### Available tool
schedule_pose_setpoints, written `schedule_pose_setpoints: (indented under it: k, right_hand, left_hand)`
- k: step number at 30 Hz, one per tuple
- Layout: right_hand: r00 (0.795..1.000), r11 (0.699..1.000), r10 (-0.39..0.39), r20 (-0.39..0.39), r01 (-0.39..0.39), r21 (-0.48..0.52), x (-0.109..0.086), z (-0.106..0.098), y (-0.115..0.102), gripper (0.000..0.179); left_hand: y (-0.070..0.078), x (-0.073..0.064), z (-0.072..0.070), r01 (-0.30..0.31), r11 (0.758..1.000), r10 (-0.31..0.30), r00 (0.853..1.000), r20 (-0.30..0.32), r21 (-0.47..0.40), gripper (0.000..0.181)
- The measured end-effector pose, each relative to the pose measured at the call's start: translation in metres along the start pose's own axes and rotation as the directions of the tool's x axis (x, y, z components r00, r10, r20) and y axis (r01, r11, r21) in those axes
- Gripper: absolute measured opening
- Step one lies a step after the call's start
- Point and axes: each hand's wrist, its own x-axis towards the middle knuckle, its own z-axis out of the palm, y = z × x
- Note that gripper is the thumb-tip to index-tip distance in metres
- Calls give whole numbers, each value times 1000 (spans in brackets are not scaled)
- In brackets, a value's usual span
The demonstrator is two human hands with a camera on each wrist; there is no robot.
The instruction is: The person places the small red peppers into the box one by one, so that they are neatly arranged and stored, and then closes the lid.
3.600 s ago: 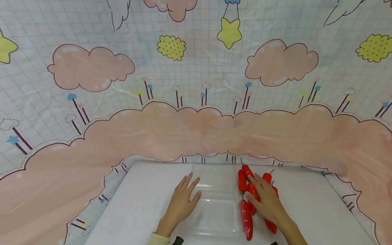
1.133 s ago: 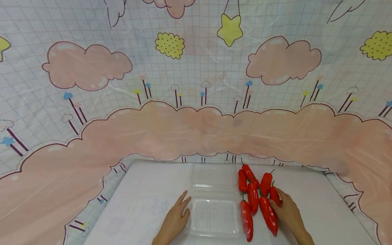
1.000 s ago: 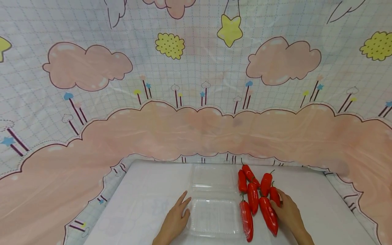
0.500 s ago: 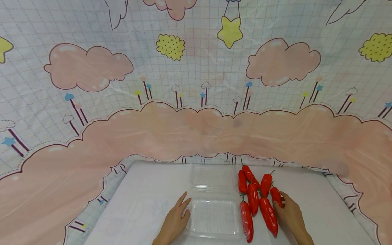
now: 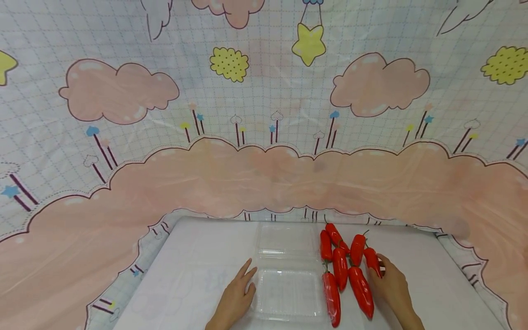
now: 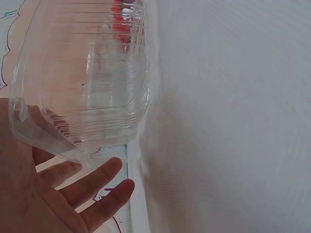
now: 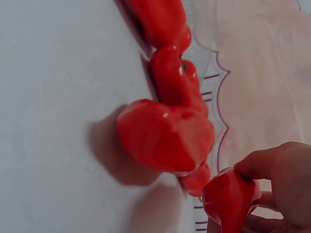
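My right hand [image 5: 391, 283] pinches a red chili pepper [image 5: 372, 259], the rightmost of a group, between thumb and fingers. In the right wrist view that same chili pepper [image 7: 227, 196] hangs point-down from the fingertips, apart from a larger red pepper [image 7: 163, 136] beside it. My left hand [image 5: 234, 297] is at the left side of a clear plastic clamshell box [image 5: 261, 293], which lies spread open. Seen from the left wrist, its fingers [image 6: 95, 187] are loosely extended near the box's corner, and the thumb side is at the rim.
Several more red chili peppers lie right of the box: a long one [image 5: 332, 298] close along its side, another long one [image 5: 360, 293] nearer the right hand, others [image 5: 340, 268] farther back. The box lid [image 5: 288, 238] lies toward the back of the white table [image 5: 198, 256]. A printed cloth [image 5: 264, 183] hangs behind.
My right hand has gone from over the peppers to the rightmost one and grips it; lately that pepper has tilted slightly. My left hand has drawn back toward me along the box.
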Motion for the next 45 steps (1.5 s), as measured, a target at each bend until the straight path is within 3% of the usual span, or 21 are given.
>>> schedule_pose_setpoints:
  k: [6, 15, 25, 32, 45]
  right_hand:
    - [1000, 1000, -17, -9, 17, 15, -4, -5, -9, 65]
    - [994, 994, -106, -9, 107, 31, -13, -9, -24, 65]
    - [990, 990, -141, 14, 140, 32, -23, -7, -42, 67]
    - [979, 978, -205, 8, 204, 40, -28, -4, -50, 63]
    - [974, 972, -223, 46, 218, 90, -36, 0, -71, 63]
  left_hand:
    - [0, 0, 0, -3, 1000, 3, 1000, 11, 4, 40]
    - [-1, 1, 1, 5, 1000, -5, 1000, -4, 5, 40]
    - [-2, 0, 1, 11, 1000, -10, 1000, 9, -7, 40]
    - [-2, 1, 2, 13, 1000, -13, 1000, 7, -2, 40]
    - [-2, 1, 2, 18, 1000, -18, 1000, 4, -1, 40]
